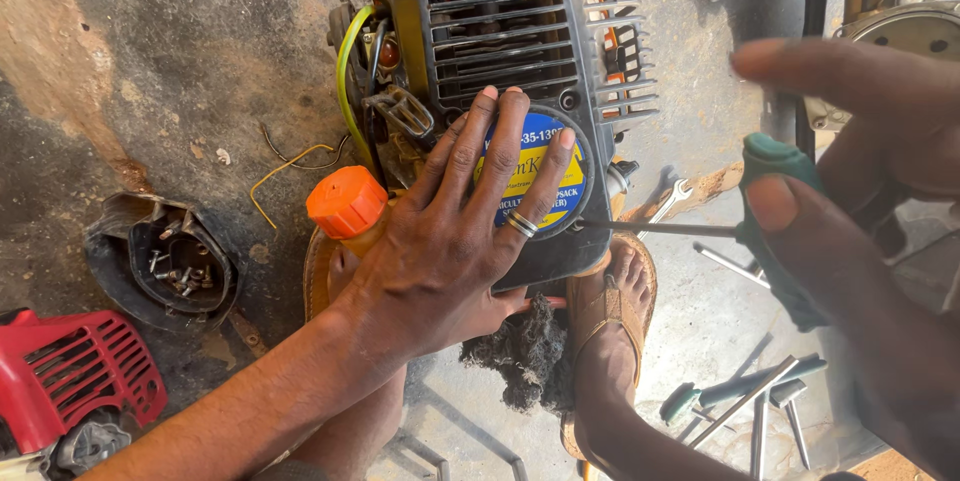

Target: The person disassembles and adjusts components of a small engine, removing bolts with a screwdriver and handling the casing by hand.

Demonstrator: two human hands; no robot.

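Pressing down on the small grey engine (pixel 520 51), I keep it from sliding on the dirty concrete floor (pixel 150 51). It sits between my feet, and my sandalled foot (pixel 610 341) is just beside it. My left hand (pixel 450 241) lies flat and open on its round blue and yellow sticker (pixel 560 191), so that grip holds nothing, it only pushes. My right hand (pixel 850 201) has its grip closed round the green handle of a screwdriver (pixel 700 230). The thin tip touches the side of the engine cover. I think I am working on a screw there, so the next move needs a steady turn with the tip kept straight. A red cover (pixel 70 371) lies left, then a black cap holding screws (pixel 170 261), then an orange bottle cap (pixel 346 201) near my wrist.
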